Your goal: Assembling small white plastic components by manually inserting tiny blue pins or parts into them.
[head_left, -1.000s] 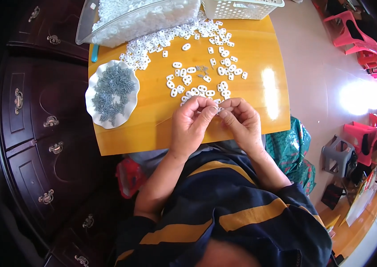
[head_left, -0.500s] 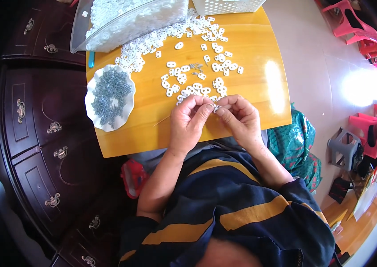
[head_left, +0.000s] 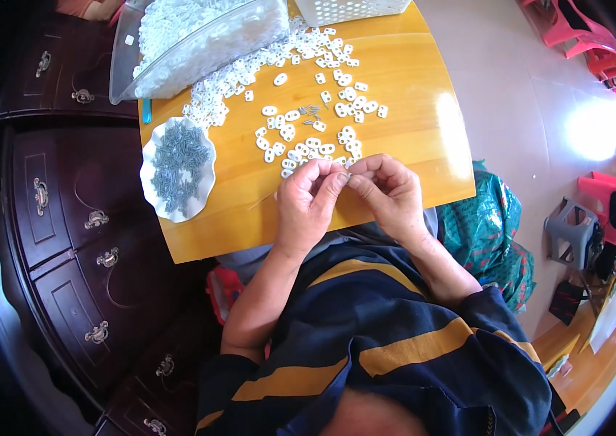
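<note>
Both hands (head_left: 348, 196), fingertips together, pinch a small white piece (head_left: 344, 175) between them.

Strong daylight fell from the right, burning out a glare patch on the floor (head_left: 602, 127) and a pale sheen on the wooden table (head_left: 446, 123). The dark drawers (head_left: 68, 240) lay dim, and the fisheye rim bent edges, darkened and blurred.

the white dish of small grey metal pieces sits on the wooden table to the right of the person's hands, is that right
Not quite. In the head view the white dish of small grey metal pieces sits on the wooden table to the left of the left hand and right hand, not to their right.
</note>
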`<state>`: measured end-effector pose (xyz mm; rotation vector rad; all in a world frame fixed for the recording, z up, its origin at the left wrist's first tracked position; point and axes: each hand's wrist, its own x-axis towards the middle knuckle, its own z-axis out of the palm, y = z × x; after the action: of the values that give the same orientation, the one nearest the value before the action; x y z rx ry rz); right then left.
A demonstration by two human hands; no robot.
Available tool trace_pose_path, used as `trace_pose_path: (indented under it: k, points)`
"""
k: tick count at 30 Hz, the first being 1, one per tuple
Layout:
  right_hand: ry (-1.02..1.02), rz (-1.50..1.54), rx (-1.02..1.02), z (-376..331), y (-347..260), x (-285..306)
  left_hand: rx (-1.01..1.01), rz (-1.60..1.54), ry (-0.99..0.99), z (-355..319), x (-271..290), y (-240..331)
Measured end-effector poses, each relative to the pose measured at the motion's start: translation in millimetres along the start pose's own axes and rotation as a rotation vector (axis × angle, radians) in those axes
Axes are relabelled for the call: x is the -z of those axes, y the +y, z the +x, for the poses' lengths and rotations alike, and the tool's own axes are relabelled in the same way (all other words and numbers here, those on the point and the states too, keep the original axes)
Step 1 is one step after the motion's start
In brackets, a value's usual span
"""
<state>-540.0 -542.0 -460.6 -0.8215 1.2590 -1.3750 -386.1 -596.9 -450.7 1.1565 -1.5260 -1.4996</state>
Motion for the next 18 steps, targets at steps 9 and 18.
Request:
trace_pose_path:
  k: [9,18]
  points:
    - [0.038,0.121,0.030,4,1,9,0.007,-0.193,-0.058,23,3,22]
    - [0.122,0.231,0.050,8,1,23,-0.414,0.587,-0.080,76,12,13]
